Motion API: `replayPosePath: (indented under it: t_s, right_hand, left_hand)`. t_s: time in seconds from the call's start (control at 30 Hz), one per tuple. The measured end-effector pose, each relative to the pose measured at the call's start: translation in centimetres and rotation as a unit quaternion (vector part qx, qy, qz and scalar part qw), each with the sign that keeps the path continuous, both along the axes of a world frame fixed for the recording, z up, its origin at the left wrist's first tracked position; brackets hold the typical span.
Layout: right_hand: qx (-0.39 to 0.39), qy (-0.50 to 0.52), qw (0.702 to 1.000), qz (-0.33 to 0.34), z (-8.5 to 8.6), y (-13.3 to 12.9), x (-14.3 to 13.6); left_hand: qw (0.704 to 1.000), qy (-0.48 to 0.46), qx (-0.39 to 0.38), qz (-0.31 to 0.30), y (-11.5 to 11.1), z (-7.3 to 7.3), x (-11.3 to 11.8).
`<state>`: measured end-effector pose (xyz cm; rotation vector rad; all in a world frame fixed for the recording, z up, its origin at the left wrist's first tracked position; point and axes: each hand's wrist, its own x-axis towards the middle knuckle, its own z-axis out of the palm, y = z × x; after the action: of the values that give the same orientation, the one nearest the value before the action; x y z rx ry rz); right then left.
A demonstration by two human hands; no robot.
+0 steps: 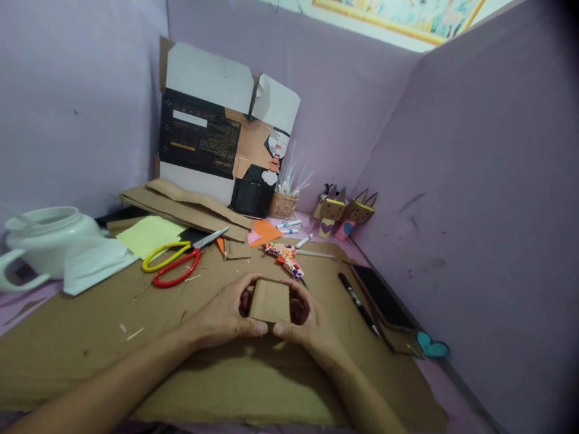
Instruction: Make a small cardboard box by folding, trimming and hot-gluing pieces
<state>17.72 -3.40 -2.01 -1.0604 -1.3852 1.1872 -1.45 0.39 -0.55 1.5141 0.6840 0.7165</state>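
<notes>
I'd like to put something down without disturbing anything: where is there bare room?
Between the forearms, nearer than the held cardboard piece, the cardboard sheet looks bare; so, mostly, does the strip between the right hand and black pen. Left of the left hand lie small scraps. Beyond the hands it's crowded: scissors, glue gun, markers.

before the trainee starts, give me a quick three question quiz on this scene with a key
1. True or false: the left hand and the right hand both hold the small cardboard piece.

2. Which colours are the handles of the scissors?
a) blue and green
b) yellow and red
c) black and white

3. Fill in: in the picture, the black pen lies to the ____ of the glue gun.

Key: 1. true; 2. b; 3. right
</notes>
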Motion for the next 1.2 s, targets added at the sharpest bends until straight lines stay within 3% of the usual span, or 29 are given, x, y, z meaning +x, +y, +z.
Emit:
replayPosePath:
  t_s: [0.57,0.67,0.77,0.9,1.07,1.2]
  right_hand:
    - [-0.008,-0.011,1.0,-0.028,-0.2,0.0,-0.2]
    - [-0.001,0.004,1.0,-0.027,0.1,-0.3,-0.3]
    - [0.058,0.034,0.997,-0.034,0.3,-0.4,-0.2]
    - [0.092,0.121,0.987,-0.045,0.2,-0.2,-0.2]
    - [0.032,0.163,0.986,-0.011,0.2,-0.2,-0.7]
    - [0.093,0.149,0.984,0.015,0.2,-0.4,-0.8]
  left_hand:
    - [0.999,0.029,0.019,0.025,0.2,0.0,-0.2]
    - [1.0,-0.011,-0.016,0.011,0.3,0.4,-0.3]
    - [0.995,-0.078,-0.056,0.038,0.4,0.7,-0.7]
    - [0.983,-0.141,-0.112,0.044,0.3,0.5,-0.8]
    - [0.971,-0.171,-0.166,0.009,-0.1,-0.3,-0.2]
    - [0.967,-0.148,-0.208,0.0,-0.4,-0.2,0.0]
